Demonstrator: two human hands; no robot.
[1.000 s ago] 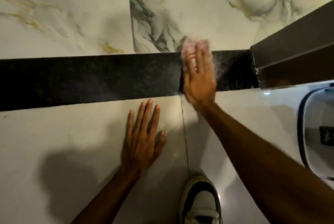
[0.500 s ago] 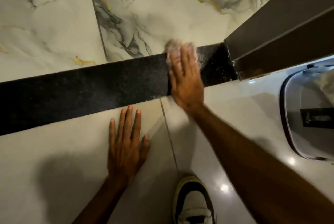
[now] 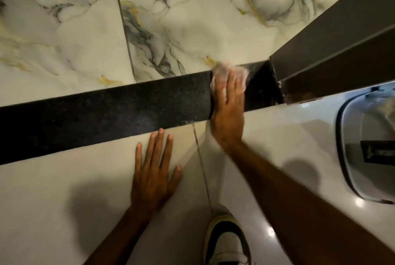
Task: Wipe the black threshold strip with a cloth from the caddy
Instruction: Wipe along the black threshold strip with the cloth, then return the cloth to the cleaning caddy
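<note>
The black threshold strip [image 3: 106,113] runs across the floor from the left edge to the door frame at the right. My right hand [image 3: 228,106] lies flat across the strip near its right end, pressing a pale pinkish cloth [image 3: 222,71] against it; the cloth shows, blurred, beyond my fingertips. My left hand [image 3: 155,170] rests palm down with fingers spread on the plain white tile just below the strip, its fingertips close to the strip's near edge. The grey caddy [image 3: 350,157] stands at the right edge.
A dark brown door frame [image 3: 333,36] meets the strip's right end. Marbled tiles [image 3: 171,18] lie beyond the strip, plain glossy tile [image 3: 53,200] on the near side. My black-and-white shoe [image 3: 226,243] is at the bottom.
My right hand with the cloth has slid along the strip toward the door frame. The view has shifted and tilted; my left hand stays planted on the tile.
</note>
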